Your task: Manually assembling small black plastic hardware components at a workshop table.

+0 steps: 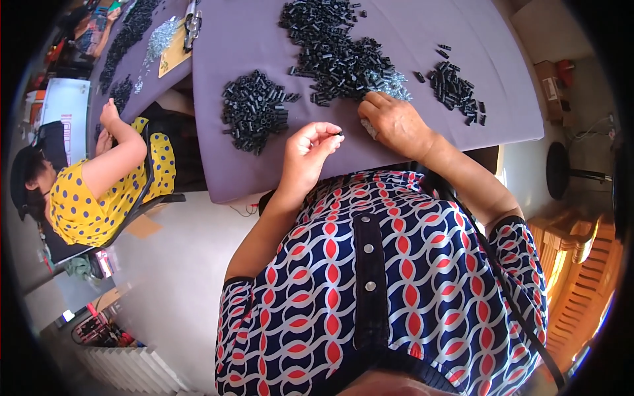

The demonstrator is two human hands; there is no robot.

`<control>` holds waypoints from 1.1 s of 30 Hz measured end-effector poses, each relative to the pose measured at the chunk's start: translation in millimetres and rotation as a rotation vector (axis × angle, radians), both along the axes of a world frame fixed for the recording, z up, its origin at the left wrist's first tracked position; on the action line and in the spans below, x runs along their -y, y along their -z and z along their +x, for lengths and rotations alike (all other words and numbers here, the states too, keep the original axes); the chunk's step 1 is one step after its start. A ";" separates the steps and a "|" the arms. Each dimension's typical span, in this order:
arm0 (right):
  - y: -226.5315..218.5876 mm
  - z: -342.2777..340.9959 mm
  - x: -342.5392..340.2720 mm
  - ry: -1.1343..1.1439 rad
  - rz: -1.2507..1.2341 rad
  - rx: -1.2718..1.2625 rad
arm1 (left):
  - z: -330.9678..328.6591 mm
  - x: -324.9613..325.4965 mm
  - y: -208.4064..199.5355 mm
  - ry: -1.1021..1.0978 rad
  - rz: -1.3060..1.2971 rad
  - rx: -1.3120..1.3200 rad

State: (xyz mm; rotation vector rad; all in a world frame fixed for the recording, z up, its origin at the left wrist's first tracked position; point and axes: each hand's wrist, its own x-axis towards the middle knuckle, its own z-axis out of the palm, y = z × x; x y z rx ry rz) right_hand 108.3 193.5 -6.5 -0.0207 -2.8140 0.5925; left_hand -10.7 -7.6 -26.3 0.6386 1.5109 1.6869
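My left hand (307,155) is raised over the table's near edge, thumb and fingertips pinched on a small black cylindrical piece (339,134). My right hand (397,125) rests on the table just below a heap of small silvery metal pieces (394,84). Its fingers curl downward, and something whitish (368,129) shows under them; what they hold is hidden. Touching the silvery heap is a large mound of black cylindrical pieces (343,59). A rounded pile of similar black pieces (254,112) lies left of my left hand, and a smaller black pile (454,92) lies to the right.
A grey-purple cloth covers the table (231,39). At left, another person (99,191) in a yellow dotted top sits at an adjoining table with black and silvery heaps (160,38). A wooden chair (573,264) stands at right, and a dark round fan-like object (558,171) is behind it.
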 end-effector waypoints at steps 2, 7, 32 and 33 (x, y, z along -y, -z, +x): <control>-5.8 3.3 0.7 -0.007 -0.049 0.009 | 2.9 -2.8 -4.8 -0.011 -0.097 -0.184; -8.3 13.7 -1.0 0.127 -0.703 0.161 | -4.9 -17.1 -3.4 -0.037 -0.184 -0.972; 8.0 19.8 -10.1 0.127 -1.122 0.176 | -62.8 -4.7 -47.0 -0.090 -0.310 -1.297; 2.9 20.4 -8.5 0.139 -1.119 0.181 | -51.4 -3.1 -45.6 -0.075 -0.244 -0.958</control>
